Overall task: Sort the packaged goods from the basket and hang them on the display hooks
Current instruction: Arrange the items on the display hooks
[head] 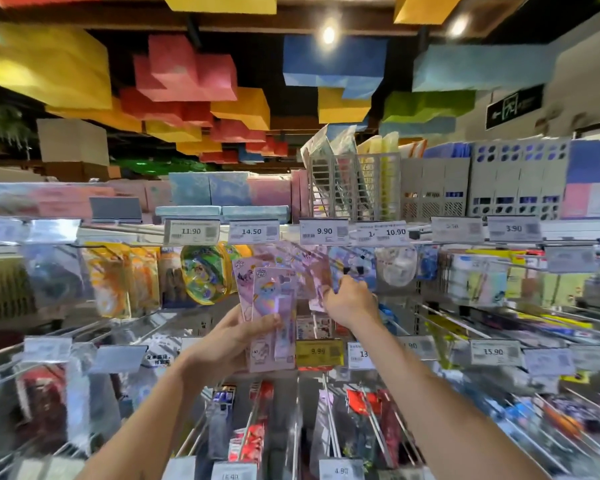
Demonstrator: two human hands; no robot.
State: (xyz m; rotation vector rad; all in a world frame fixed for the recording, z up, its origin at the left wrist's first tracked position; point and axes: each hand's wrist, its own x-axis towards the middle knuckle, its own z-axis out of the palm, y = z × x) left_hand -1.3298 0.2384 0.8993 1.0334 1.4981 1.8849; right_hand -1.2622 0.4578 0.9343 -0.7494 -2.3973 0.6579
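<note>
My left hand (234, 336) grips a small stack of pink and purple pony-print packs (274, 299), held upright in front of the display. My right hand (350, 299) pinches another purple pack (314, 271) that hangs tilted under the hook (347, 265) with the 9.90 price tag (324, 232). Several like packs fan out behind it on that hook. The basket is out of view.
Rows of metal hooks (465, 327) with price tags and hanging packets fill the rack to the left, right and below. Yellow packs (205, 273) hang left of the purple ones. Boxes and grey file holders (482, 181) stand on the top shelf.
</note>
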